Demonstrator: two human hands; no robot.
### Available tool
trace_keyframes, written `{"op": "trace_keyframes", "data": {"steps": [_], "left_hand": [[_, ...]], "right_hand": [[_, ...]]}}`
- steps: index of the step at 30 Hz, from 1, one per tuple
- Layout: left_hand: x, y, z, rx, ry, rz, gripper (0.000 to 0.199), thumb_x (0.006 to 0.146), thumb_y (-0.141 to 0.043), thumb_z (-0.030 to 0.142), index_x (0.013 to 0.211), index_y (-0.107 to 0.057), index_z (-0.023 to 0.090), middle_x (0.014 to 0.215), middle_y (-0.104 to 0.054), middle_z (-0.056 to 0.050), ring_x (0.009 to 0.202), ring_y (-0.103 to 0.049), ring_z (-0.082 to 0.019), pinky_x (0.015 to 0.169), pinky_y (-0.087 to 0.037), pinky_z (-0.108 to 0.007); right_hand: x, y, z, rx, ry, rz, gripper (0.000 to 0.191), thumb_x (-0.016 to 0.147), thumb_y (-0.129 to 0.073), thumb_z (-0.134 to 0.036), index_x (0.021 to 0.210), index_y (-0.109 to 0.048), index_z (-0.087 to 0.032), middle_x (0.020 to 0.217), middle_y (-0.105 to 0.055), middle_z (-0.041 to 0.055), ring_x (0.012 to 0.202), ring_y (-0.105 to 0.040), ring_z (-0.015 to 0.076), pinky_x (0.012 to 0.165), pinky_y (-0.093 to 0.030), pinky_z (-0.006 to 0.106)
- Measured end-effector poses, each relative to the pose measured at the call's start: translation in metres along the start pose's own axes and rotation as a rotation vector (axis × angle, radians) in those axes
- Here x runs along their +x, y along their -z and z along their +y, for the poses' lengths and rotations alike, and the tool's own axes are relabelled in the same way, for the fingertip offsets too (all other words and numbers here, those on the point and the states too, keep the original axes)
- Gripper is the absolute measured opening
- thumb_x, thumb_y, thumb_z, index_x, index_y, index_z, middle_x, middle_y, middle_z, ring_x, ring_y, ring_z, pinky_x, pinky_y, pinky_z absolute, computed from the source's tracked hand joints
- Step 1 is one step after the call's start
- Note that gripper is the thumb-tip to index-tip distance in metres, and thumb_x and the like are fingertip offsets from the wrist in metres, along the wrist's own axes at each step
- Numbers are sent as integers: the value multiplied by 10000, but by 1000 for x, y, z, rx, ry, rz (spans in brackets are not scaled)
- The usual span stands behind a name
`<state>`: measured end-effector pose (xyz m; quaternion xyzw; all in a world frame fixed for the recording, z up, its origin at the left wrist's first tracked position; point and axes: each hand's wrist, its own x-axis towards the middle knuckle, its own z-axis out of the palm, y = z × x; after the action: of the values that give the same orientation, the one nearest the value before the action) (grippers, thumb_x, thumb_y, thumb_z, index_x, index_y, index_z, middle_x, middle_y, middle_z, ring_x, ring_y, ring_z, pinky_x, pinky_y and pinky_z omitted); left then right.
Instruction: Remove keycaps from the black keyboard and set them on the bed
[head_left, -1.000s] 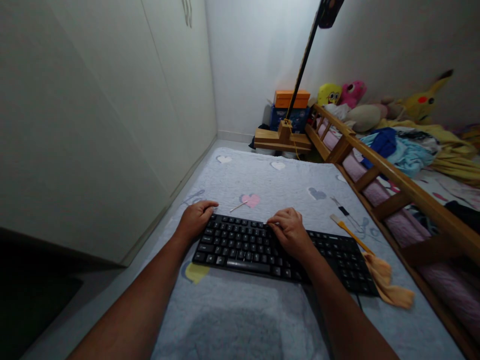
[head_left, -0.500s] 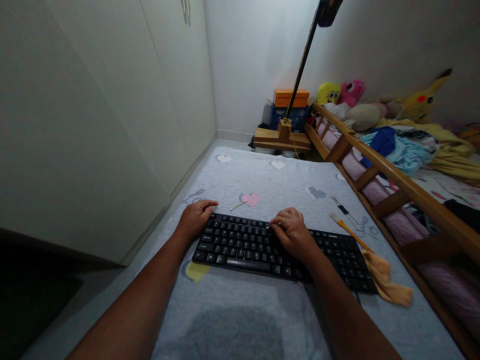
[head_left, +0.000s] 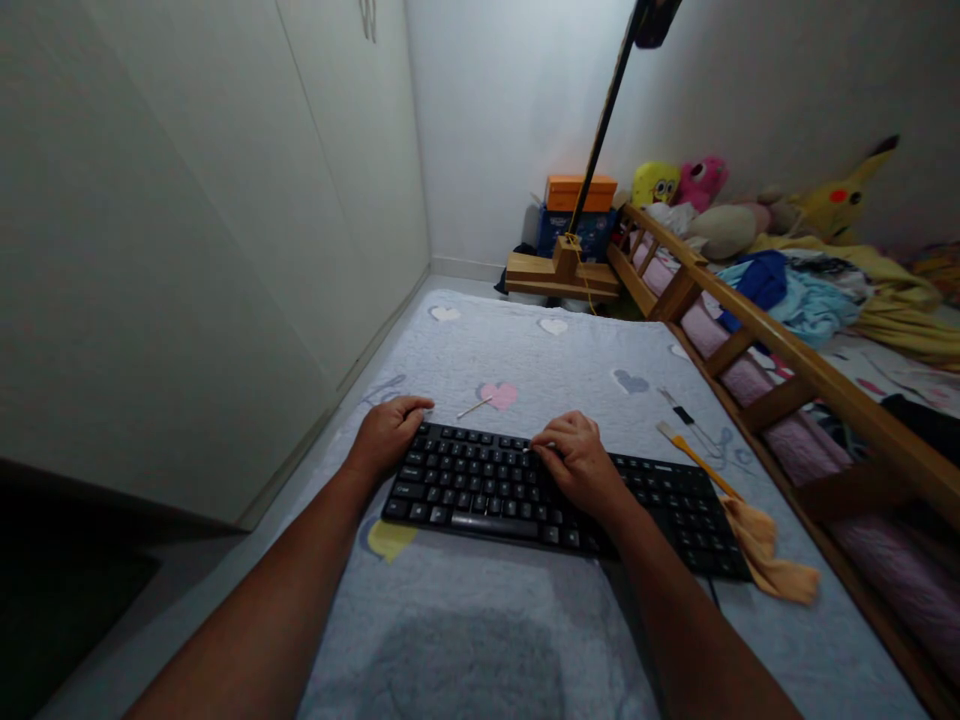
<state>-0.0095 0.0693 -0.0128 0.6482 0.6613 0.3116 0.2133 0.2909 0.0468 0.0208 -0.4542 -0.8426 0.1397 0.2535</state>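
Note:
A black keyboard (head_left: 480,485) lies across the blue cloth (head_left: 480,620). At its upper left corner rests my left hand (head_left: 388,435), fingers curled together against the keyboard's edge. My right hand (head_left: 577,460) is over the upper middle keys in a pinch, with a small pale tip showing at the fingertips; most of that item is hidden. Beyond the keyboard a cotton swab (head_left: 475,407) lies near a pink heart print. To the right are a brush with an orange handle (head_left: 697,460), a tweezer-like metal tool (head_left: 684,415) and an orange cloth (head_left: 765,550).
A wooden bed rail (head_left: 787,365) runs along the right side, with plush toys (head_left: 701,185) and bedding behind it. White cabinet doors (head_left: 225,200) stand at the left. A wooden stand (head_left: 566,268) with a dark pole and boxes (head_left: 581,193) is at the far end.
My right hand has shifted slightly left along the upper keys. My left hand keeps its place at the keyboard's corner. The whole view has moved a little.

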Motion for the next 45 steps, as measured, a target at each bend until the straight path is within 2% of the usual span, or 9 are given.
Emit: {"op": "trace_keyframes", "data": {"steps": [21, 27, 34, 39, 45], "left_hand": [[1, -1, -3, 20, -24, 5, 392, 808, -440, 354, 1019, -730, 195, 1085, -735, -58, 1044, -647, -234, 970, -460, -364], [1, -3, -5, 6, -29, 5, 393, 813, -438, 357, 1016, -729, 187, 1085, -734, -64, 1049, -646, -232, 972, -459, -363], [1, -4, -7, 8, -33, 7, 394, 817, -439, 358, 1026, -728, 191, 1086, -734, -63, 1039, -649, -228, 964, -464, -359], [1, -3, -4, 18, -29, 4, 396, 817, -433, 351, 1023, -728, 187, 1098, -729, -68, 1048, -646, -230, 972, -458, -363], [1, -3, -4, 16, -23, -1, 400, 816, -434, 352, 1032, -724, 181, 1101, -728, -68, 1058, -642, -230, 979, -454, -360]], "right_hand": [[4, -6, -1, -9, -73, 45, 128, 882, -575, -181, 812, -680, -199, 845, -685, 38, 933, -510, 216, 892, -315, 397], [11, -6, -2, -12, -160, 21, 149, 864, -565, -179, 758, -670, -188, 829, -685, 51, 905, -539, 210, 875, -339, 371], [28, -1, -7, -74, -247, -66, 189, 833, -535, -163, 712, -678, -179, 817, -704, 59, 890, -567, 213, 839, -351, 336], [31, -3, -5, -97, -260, -58, 220, 846, -511, -160, 714, -686, -185, 827, -718, 48, 886, -578, 206, 836, -335, 336], [26, -6, -3, -70, -250, -23, 166, 863, -539, -189, 767, -674, -193, 867, -708, 50, 949, -544, 219, 877, -314, 363]]}}
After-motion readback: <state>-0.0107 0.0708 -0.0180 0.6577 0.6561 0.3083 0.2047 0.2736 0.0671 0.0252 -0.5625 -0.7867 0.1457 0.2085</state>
